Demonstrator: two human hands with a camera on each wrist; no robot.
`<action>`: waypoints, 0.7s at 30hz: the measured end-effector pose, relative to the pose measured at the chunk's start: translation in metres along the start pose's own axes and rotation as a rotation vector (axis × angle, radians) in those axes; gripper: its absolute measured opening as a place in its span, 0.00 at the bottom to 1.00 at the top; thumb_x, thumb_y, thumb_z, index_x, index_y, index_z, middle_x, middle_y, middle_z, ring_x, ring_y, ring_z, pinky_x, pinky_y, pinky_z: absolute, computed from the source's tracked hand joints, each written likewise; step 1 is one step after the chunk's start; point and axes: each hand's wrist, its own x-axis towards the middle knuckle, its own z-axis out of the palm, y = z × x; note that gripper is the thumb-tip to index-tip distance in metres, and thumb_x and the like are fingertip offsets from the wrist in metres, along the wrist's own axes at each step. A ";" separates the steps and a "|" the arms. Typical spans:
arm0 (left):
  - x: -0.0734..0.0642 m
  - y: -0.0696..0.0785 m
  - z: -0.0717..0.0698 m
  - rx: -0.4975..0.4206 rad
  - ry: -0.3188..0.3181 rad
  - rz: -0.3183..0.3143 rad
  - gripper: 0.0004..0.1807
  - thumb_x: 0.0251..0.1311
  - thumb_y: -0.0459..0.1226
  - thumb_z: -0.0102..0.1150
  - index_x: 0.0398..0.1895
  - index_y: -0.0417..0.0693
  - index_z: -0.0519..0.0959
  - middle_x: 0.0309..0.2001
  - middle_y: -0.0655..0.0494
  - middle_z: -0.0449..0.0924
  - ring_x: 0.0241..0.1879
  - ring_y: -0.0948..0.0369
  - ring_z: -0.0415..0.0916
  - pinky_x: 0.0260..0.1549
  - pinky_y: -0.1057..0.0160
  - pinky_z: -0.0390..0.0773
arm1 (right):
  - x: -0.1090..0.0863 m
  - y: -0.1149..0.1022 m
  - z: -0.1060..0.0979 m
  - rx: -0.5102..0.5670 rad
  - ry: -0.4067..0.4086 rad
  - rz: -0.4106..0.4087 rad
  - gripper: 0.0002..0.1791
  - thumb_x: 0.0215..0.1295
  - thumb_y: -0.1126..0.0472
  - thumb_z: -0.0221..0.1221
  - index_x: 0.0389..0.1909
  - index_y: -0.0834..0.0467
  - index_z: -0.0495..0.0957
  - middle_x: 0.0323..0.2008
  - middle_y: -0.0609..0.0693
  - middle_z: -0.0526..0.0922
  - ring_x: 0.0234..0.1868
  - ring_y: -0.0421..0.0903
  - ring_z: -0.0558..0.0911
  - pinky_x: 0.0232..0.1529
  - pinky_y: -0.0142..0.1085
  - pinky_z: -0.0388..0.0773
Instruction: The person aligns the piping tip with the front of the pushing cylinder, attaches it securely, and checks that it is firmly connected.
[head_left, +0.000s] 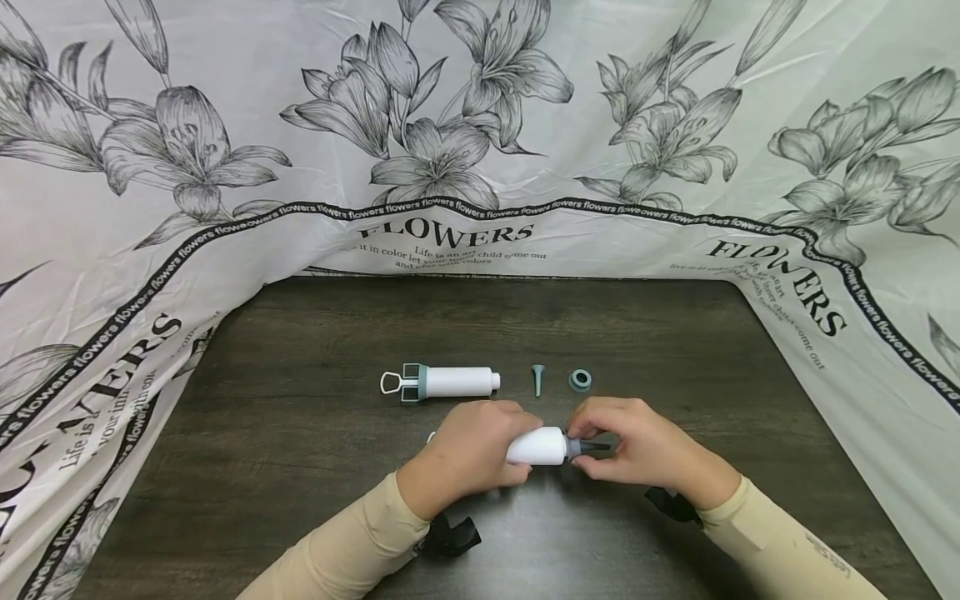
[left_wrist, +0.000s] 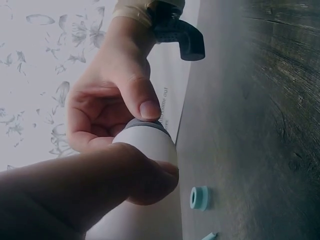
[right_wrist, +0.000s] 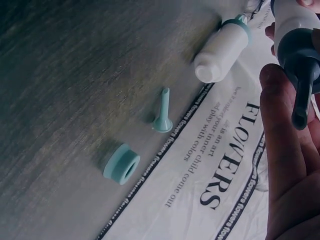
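Over the middle of the table my left hand grips the white barrel of a large syringe, which lies roughly level and points right. At its right end sits a dark grey collar with a slim nozzle sticking out. My right hand pinches that collar between thumb and fingers, the nozzle passing between them. In the left wrist view, the right thumb presses on the collar at the barrel's end. The syringe's far left end is mostly hidden behind the left hand.
Beyond the hands, a second white syringe with a teal end frame and white pull ring lies on the dark wooden table. Right of it are a small teal nozzle and a teal ring collar. Flower-printed cloth borders the back and sides.
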 end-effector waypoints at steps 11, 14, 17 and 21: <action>0.001 0.000 -0.001 0.001 0.025 0.026 0.25 0.45 0.45 0.83 0.50 0.54 0.89 0.40 0.62 0.87 0.32 0.64 0.82 0.28 0.62 0.79 | -0.001 -0.003 -0.002 0.070 -0.020 0.122 0.23 0.59 0.71 0.75 0.51 0.50 0.81 0.44 0.41 0.88 0.40 0.37 0.89 0.37 0.31 0.85; 0.000 0.001 -0.001 0.001 0.034 0.036 0.25 0.45 0.45 0.83 0.50 0.53 0.89 0.40 0.61 0.87 0.33 0.64 0.82 0.28 0.62 0.80 | 0.000 -0.005 -0.003 0.101 -0.048 0.173 0.20 0.64 0.69 0.72 0.52 0.50 0.80 0.44 0.39 0.88 0.40 0.37 0.88 0.34 0.32 0.85; -0.001 0.001 -0.001 0.006 0.039 0.044 0.26 0.46 0.45 0.83 0.51 0.53 0.89 0.41 0.61 0.87 0.33 0.64 0.82 0.29 0.62 0.81 | 0.000 -0.007 -0.004 0.128 -0.081 0.208 0.16 0.71 0.67 0.67 0.54 0.50 0.78 0.44 0.40 0.88 0.41 0.38 0.88 0.33 0.34 0.85; -0.001 0.001 -0.002 0.008 0.040 0.050 0.26 0.47 0.45 0.82 0.52 0.53 0.89 0.41 0.62 0.87 0.34 0.64 0.83 0.30 0.62 0.81 | 0.002 -0.008 -0.006 0.152 -0.108 0.249 0.13 0.77 0.65 0.63 0.56 0.49 0.77 0.44 0.40 0.88 0.42 0.39 0.88 0.36 0.38 0.86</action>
